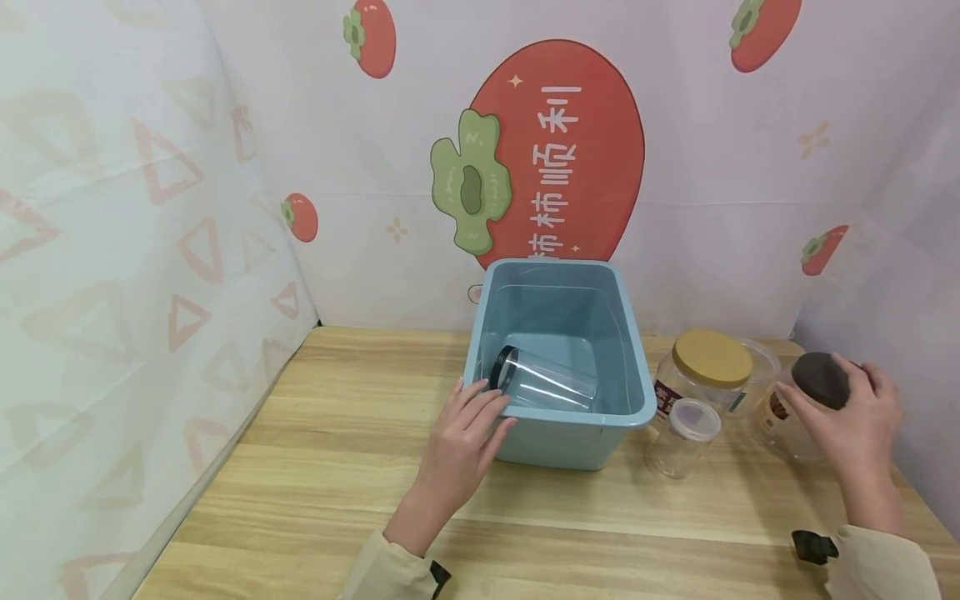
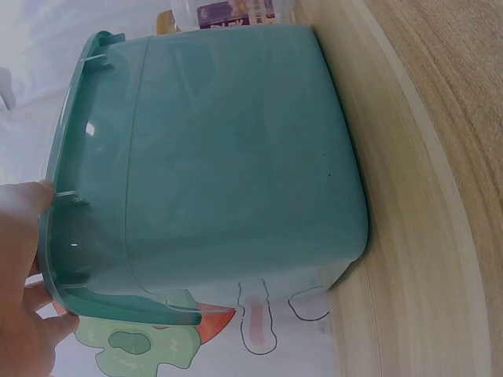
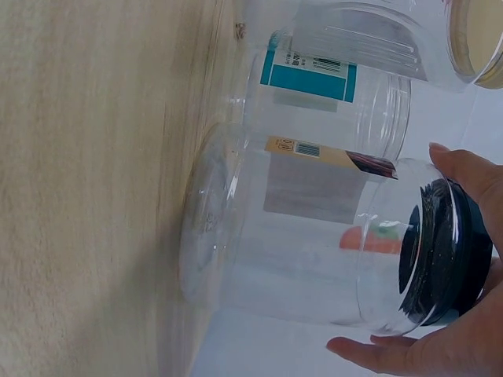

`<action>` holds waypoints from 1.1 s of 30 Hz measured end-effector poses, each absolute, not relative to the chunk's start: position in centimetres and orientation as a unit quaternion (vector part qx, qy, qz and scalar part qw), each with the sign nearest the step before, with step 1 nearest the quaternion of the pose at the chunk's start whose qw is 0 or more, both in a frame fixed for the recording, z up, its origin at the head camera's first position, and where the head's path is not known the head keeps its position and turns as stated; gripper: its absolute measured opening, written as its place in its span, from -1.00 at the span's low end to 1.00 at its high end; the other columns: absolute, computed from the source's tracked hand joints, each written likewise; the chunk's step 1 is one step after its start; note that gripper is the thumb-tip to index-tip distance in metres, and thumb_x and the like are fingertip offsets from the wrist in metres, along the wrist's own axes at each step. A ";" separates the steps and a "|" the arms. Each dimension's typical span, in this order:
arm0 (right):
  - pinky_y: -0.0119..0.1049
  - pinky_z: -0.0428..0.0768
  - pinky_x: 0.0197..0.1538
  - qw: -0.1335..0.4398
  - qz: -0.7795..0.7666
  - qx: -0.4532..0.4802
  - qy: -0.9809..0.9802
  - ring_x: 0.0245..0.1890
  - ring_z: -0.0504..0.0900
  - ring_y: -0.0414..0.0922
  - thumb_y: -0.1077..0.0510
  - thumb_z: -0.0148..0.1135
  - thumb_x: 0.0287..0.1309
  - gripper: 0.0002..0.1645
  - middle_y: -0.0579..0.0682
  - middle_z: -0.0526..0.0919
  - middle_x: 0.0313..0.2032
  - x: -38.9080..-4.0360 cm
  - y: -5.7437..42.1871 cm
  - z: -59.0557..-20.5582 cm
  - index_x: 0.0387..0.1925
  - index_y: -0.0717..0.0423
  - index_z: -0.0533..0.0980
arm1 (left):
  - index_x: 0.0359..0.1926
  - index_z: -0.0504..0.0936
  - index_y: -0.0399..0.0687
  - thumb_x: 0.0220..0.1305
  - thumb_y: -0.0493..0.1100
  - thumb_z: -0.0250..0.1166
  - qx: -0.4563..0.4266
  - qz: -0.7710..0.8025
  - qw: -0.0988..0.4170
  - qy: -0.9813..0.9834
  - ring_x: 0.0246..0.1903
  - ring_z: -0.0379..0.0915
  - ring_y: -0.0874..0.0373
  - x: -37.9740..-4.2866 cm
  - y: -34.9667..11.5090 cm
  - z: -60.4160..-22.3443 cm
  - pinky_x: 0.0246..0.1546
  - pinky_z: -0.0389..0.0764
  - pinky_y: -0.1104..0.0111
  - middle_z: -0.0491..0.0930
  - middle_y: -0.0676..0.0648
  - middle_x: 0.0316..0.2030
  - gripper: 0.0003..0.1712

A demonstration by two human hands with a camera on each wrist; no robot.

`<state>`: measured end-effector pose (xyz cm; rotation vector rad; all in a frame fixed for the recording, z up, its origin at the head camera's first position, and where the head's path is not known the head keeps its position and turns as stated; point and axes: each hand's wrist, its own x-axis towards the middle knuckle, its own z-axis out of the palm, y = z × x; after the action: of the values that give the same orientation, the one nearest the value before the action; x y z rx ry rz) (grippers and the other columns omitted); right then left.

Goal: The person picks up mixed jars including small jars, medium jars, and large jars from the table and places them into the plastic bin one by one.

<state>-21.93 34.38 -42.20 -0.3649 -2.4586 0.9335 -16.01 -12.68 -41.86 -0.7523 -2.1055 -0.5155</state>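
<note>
My left hand point(image 1: 465, 442) holds the near left corner of a blue plastic bin point(image 1: 555, 442), its fingers over the rim. In the left wrist view the thumb and fingers of the left hand point(image 2: 23, 275) touch the rim of the bin point(image 2: 236, 157). Inside the bin a clear jar with a black lid point(image 1: 551, 382) lies on its side. At the far right, my right hand point(image 1: 862, 417) grips the dark lid point(image 1: 821, 379) of a clear jar point(image 3: 306, 236), thumb and fingers on opposite sides. That jar stands upright on the table, bearing a printed label.
Between bin and right hand stand a jar with a yellow lid point(image 1: 712, 358), a small clear jar point(image 1: 678, 442) and another clear jar point(image 3: 330, 110) with a teal label. A patterned cloth point(image 1: 375, 267) hangs behind the wooden table point(image 1: 337, 450) and along both sides.
</note>
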 end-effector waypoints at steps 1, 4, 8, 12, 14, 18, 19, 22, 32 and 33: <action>0.45 -0.02 0.57 0.242 0.342 -0.133 -0.898 0.56 0.03 0.45 0.01 0.39 0.33 -0.04 0.46 0.04 0.56 -22.0 34.4 -42.3 0.56 0.35 0.20 | -0.01 0.76 -0.25 0.58 -0.06 0.26 -0.298 -0.206 0.411 -0.837 0.16 0.65 -0.13 -16.0 -12.6 -41.8 0.28 0.59 -0.20 0.77 -0.14 -0.05 -0.67; 0.45 -0.02 0.57 0.243 0.346 -0.133 -0.897 0.56 0.04 0.44 0.03 0.41 0.31 -0.03 0.45 0.05 0.56 -22.1 34.4 -42.4 0.55 0.35 0.21 | -0.01 0.76 -0.24 0.66 0.01 0.11 -0.297 -0.208 0.410 -0.837 0.16 0.65 -0.13 -16.0 -12.6 -41.8 0.30 0.57 -0.20 0.77 -0.14 -0.06 -0.56; 0.46 0.05 0.55 0.242 0.347 -0.134 -0.896 0.55 0.04 0.44 0.02 0.44 0.28 -0.01 0.44 0.05 0.56 -22.3 34.5 -42.5 0.55 0.36 0.21 | -0.02 0.76 -0.25 0.68 0.05 0.02 -0.297 -0.210 0.409 -0.837 0.15 0.65 -0.14 -15.9 -12.5 -41.7 0.30 0.57 -0.21 0.77 -0.15 -0.06 -0.48; 0.47 0.12 0.53 0.238 0.345 -0.134 -0.898 0.55 0.04 0.44 0.04 0.47 0.25 0.00 0.44 0.03 0.57 -22.3 34.5 -42.5 0.55 0.36 0.21 | -0.02 0.76 -0.25 0.68 0.05 0.04 -0.297 -0.210 0.409 -0.837 0.15 0.65 -0.14 -16.0 -12.5 -41.8 0.30 0.57 -0.21 0.77 -0.15 -0.06 -0.50; 0.46 0.13 0.53 0.237 0.344 -0.133 -0.899 0.55 0.04 0.44 0.05 0.47 0.25 0.00 0.44 0.02 0.57 -22.3 34.6 -42.5 0.54 0.37 0.22 | -0.01 0.76 -0.25 0.67 0.03 0.08 -0.297 -0.210 0.410 -0.836 0.15 0.65 -0.14 -16.0 -12.6 -41.8 0.29 0.58 -0.21 0.77 -0.15 -0.06 -0.53; 0.44 0.13 0.54 0.240 0.345 -0.131 -0.898 0.57 0.03 0.43 0.06 0.48 0.24 0.00 0.44 0.02 0.57 -22.3 34.6 -42.7 0.53 0.38 0.23 | -0.01 0.76 -0.24 0.65 0.02 0.12 -0.299 -0.209 0.413 -0.834 0.15 0.65 -0.14 -16.1 -12.6 -41.9 0.27 0.59 -0.21 0.77 -0.15 -0.06 -0.56; 0.43 0.12 0.55 0.241 0.345 -0.132 -0.897 0.57 0.03 0.42 0.06 0.48 0.24 -0.01 0.43 0.02 0.57 -22.3 34.6 -42.7 0.53 0.38 0.23 | -0.01 0.76 -0.24 0.66 0.03 0.10 -0.298 -0.209 0.412 -0.835 0.15 0.65 -0.14 -16.1 -12.5 -41.8 0.28 0.59 -0.21 0.77 -0.15 -0.06 -0.55; 0.42 0.11 0.56 0.242 0.346 -0.134 -0.897 0.58 0.03 0.41 0.07 0.48 0.25 -0.01 0.42 0.02 0.58 -22.4 34.6 -42.7 0.53 0.38 0.24 | -0.01 0.76 -0.24 0.69 0.05 0.02 -0.296 -0.209 0.409 -0.837 0.16 0.65 -0.13 -16.0 -12.5 -41.7 0.29 0.58 -0.21 0.77 -0.14 -0.06 -0.49; 0.42 0.12 0.55 0.229 0.352 -0.148 -0.895 0.59 -0.01 0.41 0.11 0.44 0.28 -0.04 0.38 -0.04 0.60 -22.3 34.4 -42.5 0.56 0.34 0.21 | 0.01 0.76 -0.22 0.69 0.06 0.00 -0.295 -0.206 0.406 -0.840 0.17 0.64 -0.12 -16.0 -12.6 -41.7 0.31 0.57 -0.19 0.77 -0.13 -0.05 -0.48; 0.42 0.13 0.55 0.229 0.353 -0.149 -0.895 0.59 -0.01 0.41 0.12 0.43 0.28 -0.04 0.38 -0.05 0.61 -22.3 34.4 -42.5 0.56 0.34 0.21 | 0.01 0.76 -0.22 0.69 0.06 0.01 -0.295 -0.206 0.405 -0.841 0.17 0.64 -0.12 -16.0 -12.6 -41.7 0.32 0.56 -0.19 0.77 -0.13 -0.05 -0.48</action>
<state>-22.26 34.40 -42.50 -0.4094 -2.4637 0.9720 -15.98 -12.58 -41.73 -0.7437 -2.1225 -0.5193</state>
